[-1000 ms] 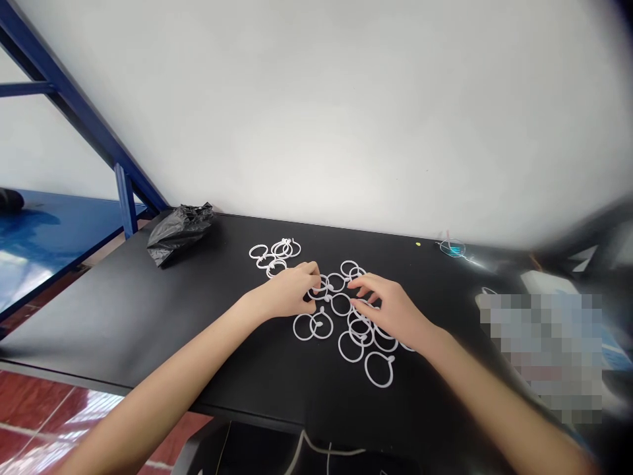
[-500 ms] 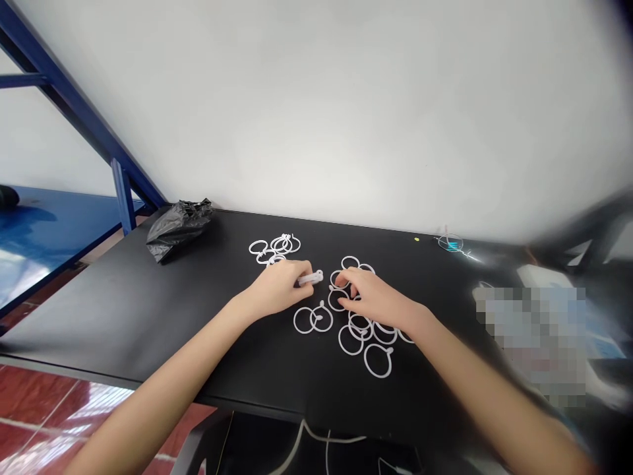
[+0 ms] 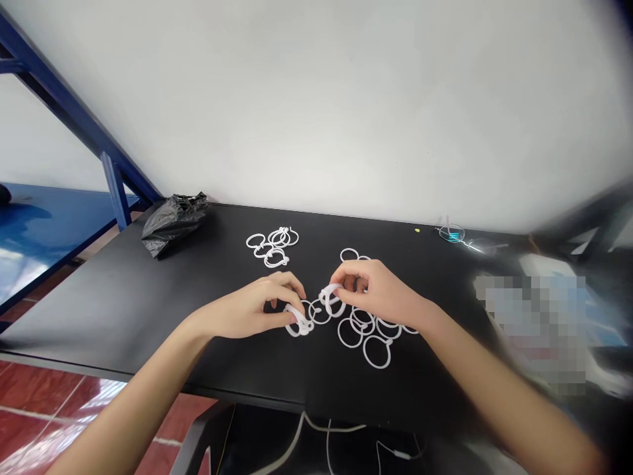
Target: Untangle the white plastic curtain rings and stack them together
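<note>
Rings (image 3: 299,324), thin white plastic hoops

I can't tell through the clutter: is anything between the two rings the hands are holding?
The left hand pinches the left ring, the right hand the right ring; between them only a loose ring lies flat on the table.

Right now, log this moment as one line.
left hand: pinches white ring | right hand: pinches second ring, raised | loose rings: on black table by right hand | black bag: far left
</note>
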Demonstrator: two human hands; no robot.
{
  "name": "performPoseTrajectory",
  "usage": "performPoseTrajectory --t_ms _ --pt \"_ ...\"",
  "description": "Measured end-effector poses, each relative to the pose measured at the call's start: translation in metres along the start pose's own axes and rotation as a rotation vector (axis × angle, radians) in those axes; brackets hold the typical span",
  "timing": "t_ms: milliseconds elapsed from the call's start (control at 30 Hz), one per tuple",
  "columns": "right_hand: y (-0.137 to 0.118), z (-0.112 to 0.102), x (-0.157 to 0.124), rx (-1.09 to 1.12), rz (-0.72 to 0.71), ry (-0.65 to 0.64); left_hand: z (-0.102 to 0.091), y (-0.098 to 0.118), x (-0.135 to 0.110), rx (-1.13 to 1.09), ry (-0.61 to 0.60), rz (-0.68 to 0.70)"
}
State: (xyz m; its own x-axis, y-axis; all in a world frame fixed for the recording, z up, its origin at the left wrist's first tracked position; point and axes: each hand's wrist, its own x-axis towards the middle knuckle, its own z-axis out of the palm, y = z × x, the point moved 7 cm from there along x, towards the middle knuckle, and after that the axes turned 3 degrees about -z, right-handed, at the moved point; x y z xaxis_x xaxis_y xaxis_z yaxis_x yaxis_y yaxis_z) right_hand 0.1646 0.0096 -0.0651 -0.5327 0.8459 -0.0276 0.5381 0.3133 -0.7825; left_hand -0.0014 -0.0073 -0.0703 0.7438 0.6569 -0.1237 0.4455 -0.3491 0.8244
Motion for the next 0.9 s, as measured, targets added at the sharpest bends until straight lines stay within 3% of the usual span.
performPoseTrajectory --t_ms 100,200,367,533,700,800,900 --pt "0.006 0.014 -0.003 0.078 0.016 -0.083 -0.003 0.001 -0.001 -0.021 0.027 0.031" --pt "0.012 0.029 0.001 -0.036 0.004 -0.074 0.005 -0.008 0.004 -0.046 -0.039 -0.024" --pt "0.014 0.039 0.01 -0.394 0.005 -0.033 0.009 -0.028 0.016 0.206 0.092 -0.107" --pt "0.015 0.037 0.013 -0.479 -0.007 -0.027 0.015 -0.031 0.029 0.466 0.135 -0.13" --pt "0.019 0.028 0.012 -0.341 -0.049 0.033 0.017 -0.024 0.037 0.536 0.103 -0.076" --pt "0.015 0.017 0.007 -0.15 -0.136 0.105 0.01 -0.015 0.039 0.386 0.14 0.051" --pt "0.006 0.003 -0.003 0.009 -0.241 0.206 -0.003 -0.004 0.039 0.215 0.262 0.189"
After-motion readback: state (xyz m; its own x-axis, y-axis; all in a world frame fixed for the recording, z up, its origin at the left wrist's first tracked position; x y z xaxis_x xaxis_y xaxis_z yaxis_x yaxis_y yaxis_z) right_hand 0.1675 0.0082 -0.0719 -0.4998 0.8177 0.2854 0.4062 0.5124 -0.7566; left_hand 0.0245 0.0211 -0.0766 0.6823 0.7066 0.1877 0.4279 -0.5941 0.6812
